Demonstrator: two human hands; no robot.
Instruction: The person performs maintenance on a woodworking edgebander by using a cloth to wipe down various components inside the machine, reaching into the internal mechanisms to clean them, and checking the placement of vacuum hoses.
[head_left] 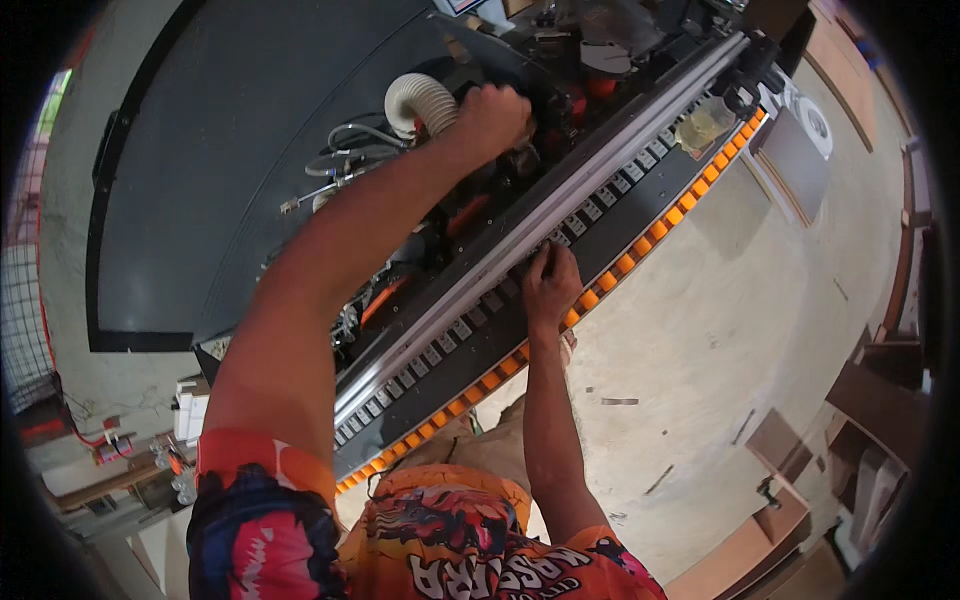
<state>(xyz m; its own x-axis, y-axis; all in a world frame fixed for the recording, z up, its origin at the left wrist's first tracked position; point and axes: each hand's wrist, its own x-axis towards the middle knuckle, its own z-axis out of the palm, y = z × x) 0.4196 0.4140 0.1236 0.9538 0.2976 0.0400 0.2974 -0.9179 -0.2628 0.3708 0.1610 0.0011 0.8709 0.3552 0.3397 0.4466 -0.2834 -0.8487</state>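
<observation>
My left hand point(497, 120) reaches over the rail into the open inside of a long dark machine, next to a ribbed white hose point(422, 100). Its fingers are curled closed, and whatever they grip is hidden behind the hand. My right hand point(552, 287) is lower and nearer to me, at the row of grey conveyor pads point(592, 208) beside the long metal rail point(560, 190). Thumb and fingers are drawn together there; what is between them, if anything, cannot be made out. A row of orange rollers point(660, 231) lines the machine's near edge.
A clear container with yellowish contents point(703, 125) sits at the track's far right. Thin grey tubes point(365, 150) lie left of my left forearm. The dark machine cover point(220, 150) fills the upper left. Boards point(795, 165) stand on the right, above scraps on the concrete floor point(720, 340).
</observation>
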